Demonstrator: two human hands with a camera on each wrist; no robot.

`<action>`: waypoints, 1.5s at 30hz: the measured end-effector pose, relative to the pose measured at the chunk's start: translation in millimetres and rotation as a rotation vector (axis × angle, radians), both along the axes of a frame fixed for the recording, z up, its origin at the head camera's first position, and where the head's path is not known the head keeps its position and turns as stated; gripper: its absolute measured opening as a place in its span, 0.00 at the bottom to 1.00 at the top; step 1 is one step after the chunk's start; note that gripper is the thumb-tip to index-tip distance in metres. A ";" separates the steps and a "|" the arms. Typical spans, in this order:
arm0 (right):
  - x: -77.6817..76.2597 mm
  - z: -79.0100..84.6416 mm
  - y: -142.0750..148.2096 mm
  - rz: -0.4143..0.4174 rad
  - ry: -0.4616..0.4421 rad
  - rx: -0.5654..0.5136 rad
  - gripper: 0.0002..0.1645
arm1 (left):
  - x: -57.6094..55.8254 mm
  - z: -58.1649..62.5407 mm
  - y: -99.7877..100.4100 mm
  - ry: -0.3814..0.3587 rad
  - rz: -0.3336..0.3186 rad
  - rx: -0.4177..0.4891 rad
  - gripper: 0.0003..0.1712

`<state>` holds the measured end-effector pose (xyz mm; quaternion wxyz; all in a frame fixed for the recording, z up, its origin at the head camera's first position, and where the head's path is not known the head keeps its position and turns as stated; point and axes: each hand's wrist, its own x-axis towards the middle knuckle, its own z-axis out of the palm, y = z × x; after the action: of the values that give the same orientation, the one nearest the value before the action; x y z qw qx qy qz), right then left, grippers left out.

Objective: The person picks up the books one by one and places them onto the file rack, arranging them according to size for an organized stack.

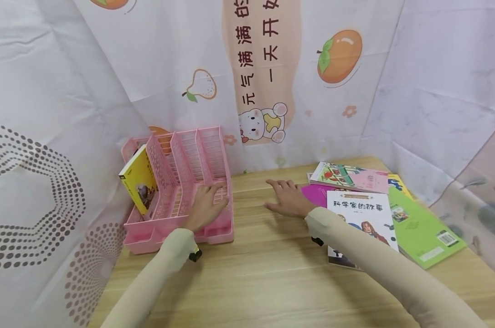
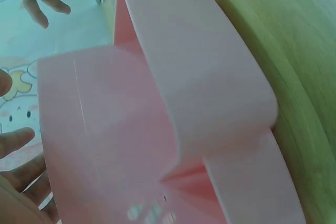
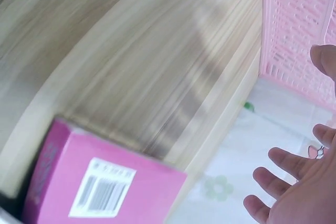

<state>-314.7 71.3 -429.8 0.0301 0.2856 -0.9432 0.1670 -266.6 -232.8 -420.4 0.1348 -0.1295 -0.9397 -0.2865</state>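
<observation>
A pink desktop book rack (image 1: pixel 163 228) with several slots stands on the left of the table. One yellow book (image 1: pixel 138 180) leans in its leftmost slot. Over the rack's right-hand slots hovers my left hand (image 1: pixel 204 209), fingers spread and holding nothing; in the left wrist view the rack's side wall (image 2: pixel 205 66) fills the middle. My right hand (image 1: pixel 288 200) is above the table between rack and books, also with spread fingers and nothing in its grasp. Closest to it is a magenta book (image 3: pixel 152 182), partly covered by a white book (image 1: pixel 356 207) with Chinese characters.
On the right lie more books: a green book (image 1: pixel 425 232), a pink picture book (image 1: pixel 372 180) at the back, and a yellow one (image 1: pixel 399 184) partly hidden. Behind the wooden table (image 1: pixel 264 273) hangs a printed cloth (image 1: pixel 296 114).
</observation>
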 end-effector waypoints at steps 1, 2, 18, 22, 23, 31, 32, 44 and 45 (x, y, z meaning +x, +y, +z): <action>0.3 -0.8 2.0 -0.003 -0.002 0.000 0.50 | -0.4 -0.8 1.9 0.006 -0.006 0.002 0.30; 0.5 -1.3 3.9 -0.005 -0.005 -0.003 0.51 | -0.7 -1.7 3.6 0.015 -0.010 -0.001 0.30; 1.3 -3.6 37.2 -0.094 -0.004 -0.006 0.51 | -9.5 -6.7 37.9 0.035 -0.110 0.013 0.30; 1.6 -4.3 48.4 -0.092 0.007 0.000 0.51 | -9.4 -6.8 49.0 0.033 -0.138 0.012 0.28; 1.2 -5.1 51.3 -0.097 0.010 0.005 0.51 | -9.5 -7.1 51.7 0.030 -0.146 0.013 0.28; -5.9 -10.0 69.0 -0.169 0.021 0.029 0.51 | -9.7 -11.5 71.0 -0.001 -0.168 -0.031 0.28; -6.2 -9.5 70.3 -0.176 0.020 0.029 0.51 | -9.4 -11.6 72.7 -0.006 -0.172 -0.033 0.28; -4.6 -8.7 90.7 -0.230 0.004 0.033 0.49 | -10.9 -18.0 89.1 -0.026 -0.218 -0.023 0.27; -3.7 -8.5 92.8 -0.235 0.003 0.026 0.49 | -10.7 -19.0 90.3 -0.035 -0.220 -0.024 0.27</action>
<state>-318.4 164.2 -438.4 0.0470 0.1738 -0.9722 0.1495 -277.2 -142.5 -439.4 0.0847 -0.2283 -0.9254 -0.2904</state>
